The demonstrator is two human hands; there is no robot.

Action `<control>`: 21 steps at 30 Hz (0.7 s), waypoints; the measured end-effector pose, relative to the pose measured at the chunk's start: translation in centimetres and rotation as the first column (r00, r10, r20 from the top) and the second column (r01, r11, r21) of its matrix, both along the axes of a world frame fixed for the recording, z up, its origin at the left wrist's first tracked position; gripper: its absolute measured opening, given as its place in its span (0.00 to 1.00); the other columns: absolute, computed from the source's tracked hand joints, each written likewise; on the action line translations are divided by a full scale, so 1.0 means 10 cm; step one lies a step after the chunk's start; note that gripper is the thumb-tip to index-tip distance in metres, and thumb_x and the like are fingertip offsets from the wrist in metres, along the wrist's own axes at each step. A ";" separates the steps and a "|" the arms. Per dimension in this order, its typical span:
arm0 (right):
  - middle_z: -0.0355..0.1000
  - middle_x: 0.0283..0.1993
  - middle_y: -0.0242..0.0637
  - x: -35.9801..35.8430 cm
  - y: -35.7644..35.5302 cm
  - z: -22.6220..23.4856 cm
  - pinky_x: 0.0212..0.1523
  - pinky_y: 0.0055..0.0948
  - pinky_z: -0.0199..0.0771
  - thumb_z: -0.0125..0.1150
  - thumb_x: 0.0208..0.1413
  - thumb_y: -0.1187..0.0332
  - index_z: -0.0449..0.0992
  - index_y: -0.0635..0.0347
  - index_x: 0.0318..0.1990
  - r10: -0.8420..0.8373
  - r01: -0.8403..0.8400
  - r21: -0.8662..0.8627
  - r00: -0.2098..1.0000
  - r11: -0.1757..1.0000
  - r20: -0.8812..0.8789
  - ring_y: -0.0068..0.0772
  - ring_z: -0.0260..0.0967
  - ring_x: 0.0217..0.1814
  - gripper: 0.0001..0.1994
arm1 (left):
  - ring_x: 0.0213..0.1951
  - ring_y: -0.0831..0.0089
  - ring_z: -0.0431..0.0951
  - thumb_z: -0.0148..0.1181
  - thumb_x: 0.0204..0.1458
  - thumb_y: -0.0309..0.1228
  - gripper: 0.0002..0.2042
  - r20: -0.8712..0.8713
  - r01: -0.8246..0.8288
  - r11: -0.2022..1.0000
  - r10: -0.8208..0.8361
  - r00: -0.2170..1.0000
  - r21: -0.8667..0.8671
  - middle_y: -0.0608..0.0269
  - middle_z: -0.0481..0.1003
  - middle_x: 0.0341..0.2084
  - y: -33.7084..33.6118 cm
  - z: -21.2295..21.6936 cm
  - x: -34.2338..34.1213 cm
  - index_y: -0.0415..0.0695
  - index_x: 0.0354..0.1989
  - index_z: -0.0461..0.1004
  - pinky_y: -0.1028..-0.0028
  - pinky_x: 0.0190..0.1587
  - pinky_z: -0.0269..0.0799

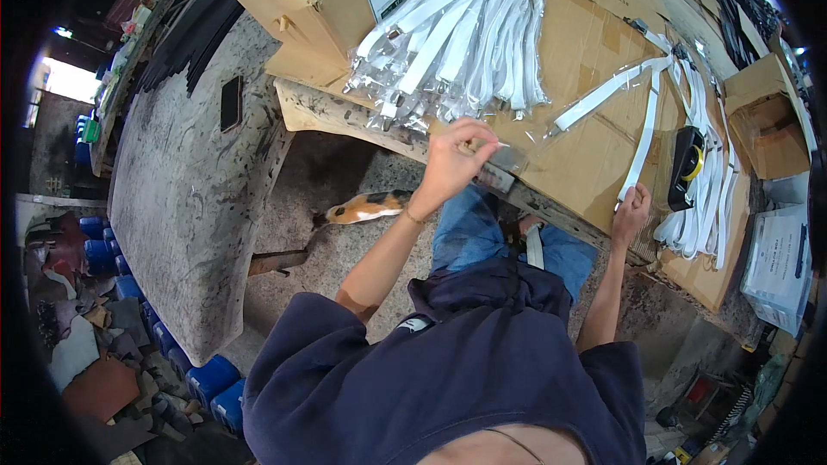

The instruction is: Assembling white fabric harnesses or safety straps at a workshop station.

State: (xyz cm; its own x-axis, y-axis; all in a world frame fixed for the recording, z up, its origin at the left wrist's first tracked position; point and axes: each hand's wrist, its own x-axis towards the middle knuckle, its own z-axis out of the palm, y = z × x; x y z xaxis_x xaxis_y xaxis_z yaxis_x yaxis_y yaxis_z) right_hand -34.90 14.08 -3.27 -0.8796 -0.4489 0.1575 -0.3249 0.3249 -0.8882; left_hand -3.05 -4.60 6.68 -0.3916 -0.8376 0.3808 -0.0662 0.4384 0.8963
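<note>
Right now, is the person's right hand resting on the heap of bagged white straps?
No: the right hand grips a single bagged strap at the cardboard's edge, apart from the heap.

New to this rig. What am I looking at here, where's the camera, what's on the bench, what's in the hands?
No machine: a person working bare-handed, filmed by a fisheye camera on their head looking down, so edges bend. The left hand pinches a small flat piece at the edge of the cardboard-covered bench. The right hand rests on the end of a white strap in a clear sleeve. A pile of bagged white straps lies ahead, spilling from an open carton. More straps and a black-and-yellow tool sit to the right. A cat is on the floor.
</note>
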 end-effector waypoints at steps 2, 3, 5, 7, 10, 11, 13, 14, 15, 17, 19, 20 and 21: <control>0.76 0.31 0.37 0.04 -0.01 0.05 0.30 0.20 0.68 0.53 0.61 0.63 0.69 0.67 0.48 -0.003 0.002 0.018 1.000 1.000 0.027 0.21 0.70 0.28 0.15 | 0.32 0.74 0.76 0.68 0.41 0.20 0.04 0.039 0.007 1.000 -0.007 0.999 0.011 0.61 0.79 0.29 -0.06 0.03 0.01 0.38 0.26 0.78 0.77 0.35 0.68; 0.75 0.32 0.39 0.06 -0.04 0.06 0.32 0.25 0.69 0.53 0.60 0.66 0.69 0.66 0.48 -0.074 0.080 0.063 0.993 0.995 -0.091 0.26 0.71 0.31 0.14 | 0.31 0.75 0.75 0.68 0.42 0.22 0.04 0.018 0.008 1.000 -0.008 1.000 0.003 0.62 0.79 0.29 -0.07 0.03 0.01 0.38 0.26 0.78 0.77 0.33 0.66; 0.74 0.32 0.41 0.23 -0.11 0.26 0.33 0.29 0.70 0.54 0.59 0.68 0.69 0.66 0.48 -0.126 0.148 0.093 0.970 0.985 -0.208 0.31 0.72 0.34 0.13 | 0.31 0.75 0.75 0.68 0.42 0.22 0.04 0.046 -0.009 1.000 0.010 0.999 -0.011 0.62 0.79 0.29 -0.04 0.03 0.03 0.39 0.27 0.78 0.77 0.33 0.66; 0.73 0.34 0.45 0.61 -0.15 0.63 0.40 0.36 0.69 0.57 0.54 0.71 0.73 0.63 0.45 -0.105 0.322 0.101 0.563 0.941 -0.820 0.40 0.70 0.41 0.12 | 0.31 0.75 0.75 0.67 0.42 0.22 0.04 0.077 -0.035 0.999 0.037 0.996 -0.029 0.62 0.79 0.29 -0.01 0.04 0.04 0.39 0.27 0.78 0.77 0.34 0.67; 0.69 0.41 0.47 1.04 -0.21 0.34 0.45 0.44 0.66 0.62 0.46 0.71 0.78 0.58 0.38 0.535 -0.557 0.094 0.717 0.825 -0.446 0.48 0.65 0.45 0.10 | 0.32 0.75 0.75 0.67 0.43 0.22 0.05 0.081 -0.014 1.000 0.016 0.997 -0.020 0.62 0.79 0.29 0.08 0.05 -0.01 0.39 0.28 0.78 0.77 0.34 0.67; 0.67 0.43 0.47 1.34 -0.33 0.45 0.46 0.44 0.66 0.62 0.46 0.70 0.78 0.55 0.40 0.641 -0.638 0.172 0.638 0.751 -0.427 0.49 0.64 0.46 0.11 | 0.32 0.76 0.75 0.67 0.43 0.22 0.04 0.084 -0.033 0.999 0.034 0.996 -0.008 0.63 0.78 0.29 0.10 0.04 0.00 0.39 0.28 0.78 0.77 0.34 0.67; 0.65 0.45 0.47 1.57 -0.45 0.54 0.46 0.44 0.65 0.63 0.46 0.69 0.78 0.53 0.42 0.737 -0.714 0.238 0.545 0.658 -0.400 0.49 0.63 0.47 0.13 | 0.32 0.76 0.75 0.66 0.43 0.21 0.04 0.094 -0.061 0.998 0.061 0.994 -0.005 0.64 0.78 0.29 0.13 0.08 0.02 0.39 0.27 0.77 0.78 0.34 0.67; 0.64 0.46 0.46 1.58 -0.48 0.50 0.47 0.43 0.65 0.63 0.46 0.67 0.77 0.52 0.44 0.774 -0.700 0.349 0.489 0.623 -0.401 0.48 0.62 0.49 0.15 | 0.32 0.76 0.74 0.65 0.44 0.21 0.04 0.110 -0.067 0.997 0.069 0.991 -0.021 0.64 0.78 0.29 0.15 0.10 0.01 0.38 0.28 0.77 0.78 0.35 0.67; 0.64 0.48 0.45 1.58 -0.50 0.46 0.48 0.43 0.64 0.64 0.46 0.66 0.76 0.50 0.46 0.810 -0.674 0.455 0.432 0.582 -0.396 0.47 0.61 0.50 0.17 | 0.32 0.77 0.74 0.65 0.45 0.20 0.03 0.127 -0.074 0.997 0.078 0.989 -0.038 0.64 0.78 0.29 0.16 0.13 0.01 0.37 0.28 0.76 0.78 0.35 0.67; 0.63 0.49 0.45 1.56 -0.50 0.40 0.49 0.42 0.63 0.65 0.45 0.64 0.76 0.49 0.48 0.817 -0.682 0.456 0.426 0.572 -0.389 0.47 0.60 0.51 0.19 | 0.33 0.77 0.74 0.64 0.46 0.20 0.03 0.108 -0.082 0.996 0.084 0.991 -0.027 0.63 0.77 0.30 0.18 0.22 0.03 0.36 0.28 0.75 0.78 0.36 0.68; 0.63 0.49 0.44 1.57 -0.51 0.37 0.49 0.42 0.63 0.66 0.44 0.63 0.75 0.48 0.48 0.821 -0.678 0.467 0.425 0.567 -0.380 0.46 0.60 0.51 0.20 | 0.35 0.77 0.74 0.61 0.48 0.18 0.03 0.039 -0.064 0.998 0.064 0.997 0.002 0.59 0.77 0.32 0.18 0.38 0.07 0.35 0.30 0.74 0.78 0.41 0.70; 0.63 0.49 0.44 1.56 -0.52 0.37 0.49 0.42 0.63 0.66 0.44 0.63 0.75 0.48 0.48 0.817 -0.676 0.463 0.430 0.573 -0.384 0.46 0.60 0.51 0.20 | 0.33 0.78 0.73 0.60 0.47 0.19 0.02 -0.057 -0.104 0.994 0.105 0.993 0.024 0.61 0.78 0.31 0.20 0.58 0.07 0.36 0.29 0.73 0.77 0.38 0.69; 0.63 0.49 0.44 1.55 -0.52 0.37 0.49 0.42 0.63 0.67 0.44 0.63 0.75 0.48 0.48 0.819 -0.687 0.450 0.436 0.571 -0.374 0.46 0.60 0.51 0.20 | 0.35 0.78 0.74 0.59 0.50 0.20 0.02 -0.073 -0.147 0.989 0.148 0.986 0.014 0.61 0.78 0.32 0.21 0.76 0.11 0.37 0.30 0.73 0.77 0.40 0.70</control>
